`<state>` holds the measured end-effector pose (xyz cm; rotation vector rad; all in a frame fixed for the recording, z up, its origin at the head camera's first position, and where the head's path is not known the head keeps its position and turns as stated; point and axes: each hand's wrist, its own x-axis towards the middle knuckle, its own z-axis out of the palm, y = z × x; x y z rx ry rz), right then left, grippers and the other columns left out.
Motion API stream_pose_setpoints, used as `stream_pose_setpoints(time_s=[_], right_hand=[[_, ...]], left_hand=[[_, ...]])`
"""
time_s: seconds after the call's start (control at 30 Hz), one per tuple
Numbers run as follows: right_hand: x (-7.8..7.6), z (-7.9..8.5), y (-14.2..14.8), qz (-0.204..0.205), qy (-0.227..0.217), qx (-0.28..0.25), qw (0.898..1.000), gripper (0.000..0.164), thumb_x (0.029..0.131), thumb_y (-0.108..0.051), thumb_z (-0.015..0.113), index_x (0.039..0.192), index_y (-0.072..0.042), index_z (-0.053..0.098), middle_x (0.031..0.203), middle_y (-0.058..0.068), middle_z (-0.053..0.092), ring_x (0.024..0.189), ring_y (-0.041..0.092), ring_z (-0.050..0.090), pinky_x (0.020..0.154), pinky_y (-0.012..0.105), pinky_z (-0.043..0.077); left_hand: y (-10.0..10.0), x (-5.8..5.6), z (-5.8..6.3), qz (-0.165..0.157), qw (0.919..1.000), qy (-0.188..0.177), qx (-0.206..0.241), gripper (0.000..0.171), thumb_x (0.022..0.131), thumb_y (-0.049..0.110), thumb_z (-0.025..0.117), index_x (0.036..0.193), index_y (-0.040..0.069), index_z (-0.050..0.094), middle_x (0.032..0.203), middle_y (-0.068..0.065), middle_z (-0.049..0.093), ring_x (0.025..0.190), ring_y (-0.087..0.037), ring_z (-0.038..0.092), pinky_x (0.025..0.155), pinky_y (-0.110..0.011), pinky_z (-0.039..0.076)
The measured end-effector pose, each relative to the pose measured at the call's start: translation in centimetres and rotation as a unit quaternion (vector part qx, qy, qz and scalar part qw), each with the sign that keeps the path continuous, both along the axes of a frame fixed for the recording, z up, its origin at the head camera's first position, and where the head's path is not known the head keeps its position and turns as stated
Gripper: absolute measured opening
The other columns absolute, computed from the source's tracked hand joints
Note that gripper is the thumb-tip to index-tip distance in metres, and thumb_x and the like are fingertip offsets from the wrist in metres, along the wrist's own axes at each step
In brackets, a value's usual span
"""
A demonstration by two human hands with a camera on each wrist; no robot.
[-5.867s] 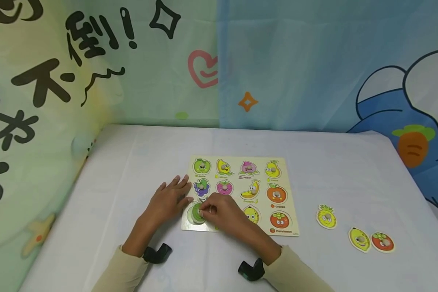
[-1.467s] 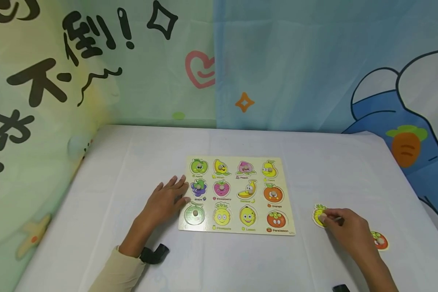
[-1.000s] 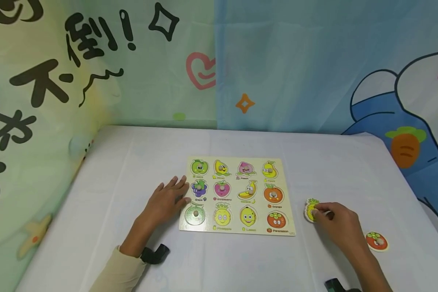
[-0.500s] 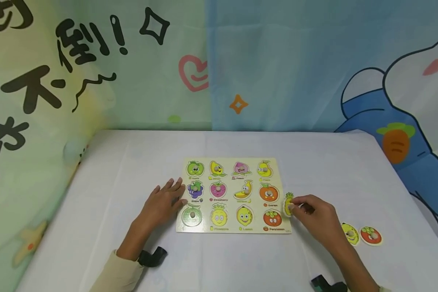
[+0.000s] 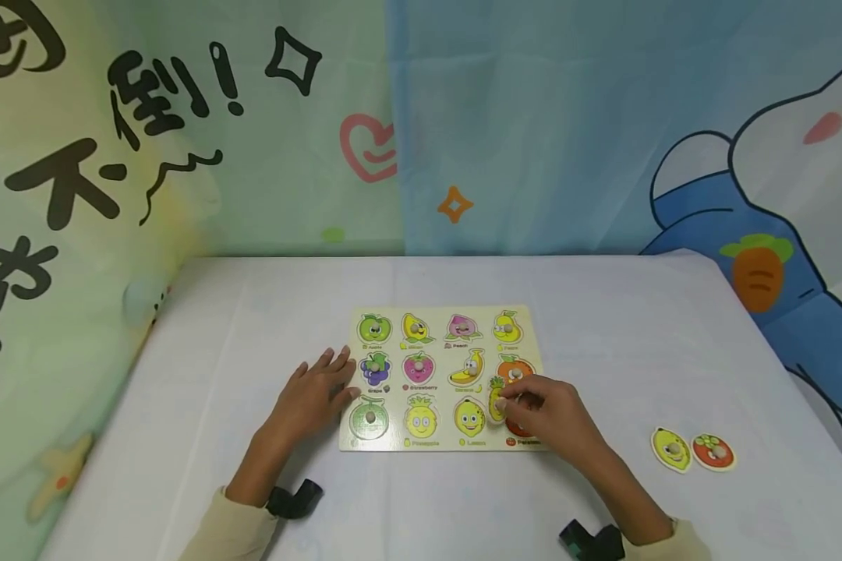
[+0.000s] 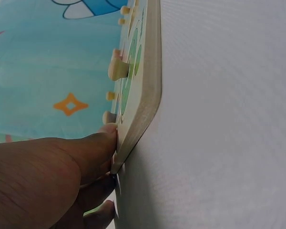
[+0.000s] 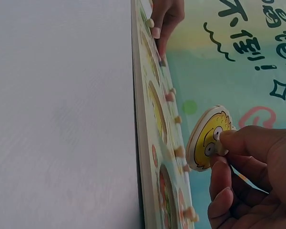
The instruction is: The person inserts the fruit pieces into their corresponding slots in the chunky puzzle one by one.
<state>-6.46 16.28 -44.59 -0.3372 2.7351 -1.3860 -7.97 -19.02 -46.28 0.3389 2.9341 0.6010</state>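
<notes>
The pale wooden fruit puzzle board [image 5: 486, 315] lies flat on the white table. My left hand [image 5: 316, 401] rests at its left edge, fingers spread, and in the left wrist view the thumb [image 6: 97, 145] touches the board's corner. My right hand [image 5: 550, 413] pinches the knob of a pineapple puzzle piece [image 5: 495, 401], held tilted above the board's right part. The right wrist view shows this piece [image 7: 207, 138] raised over the board. On the board, the pineapple picture [image 5: 421, 421] and lemon picture [image 5: 469, 418] show no knobs; my right hand partly covers the persimmon picture [image 5: 515, 427].
A loose lemon piece [image 5: 671, 449] and a persimmon piece [image 5: 713, 452] lie side by side to the right of the board. Knobbed pieces fill the upper two rows, and a melon piece [image 5: 369, 421] sits bottom left. A printed curtain [image 5: 533, 156] hangs behind the table.
The melon piece has gone into the board's lower left. My right hand has then picked up the pineapple piece on the right and carried it left over the board. My left hand stays put.
</notes>
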Motion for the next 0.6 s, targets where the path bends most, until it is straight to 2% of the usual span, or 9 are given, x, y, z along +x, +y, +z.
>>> stream_pose_setpoints(time_s=[0.33,0.6], right_hand=[[-0.6,-0.4,-4.2,0.054,-0.006,-0.011,0.998,0.007,0.082,-0.009,0.078,0.088,-0.012,0.076,0.075,-0.007,0.061,0.063,0.012,0.052,0.053,0.022,0.044],[-0.6,-0.6,-7.2,0.104,-0.019,-0.011,0.994,0.004,0.083,-0.011,0.077,0.087,-0.011,0.077,0.072,-0.008,0.062,0.061,0.01,0.052,0.053,0.022,0.045]], left_hand=[[-0.1,0.2,0.0,0.003,1.0,0.007,-0.001,0.053,0.093,0.03,0.066,0.139,0.007,0.053,0.15,-0.008,0.039,0.142,-0.032,0.029,0.111,-0.06,0.022],[0.0,0.2,0.0,0.001,1.0,0.006,0.001,0.053,0.094,0.03,0.066,0.139,0.007,0.053,0.15,-0.007,0.039,0.142,-0.032,0.028,0.111,-0.06,0.022]])
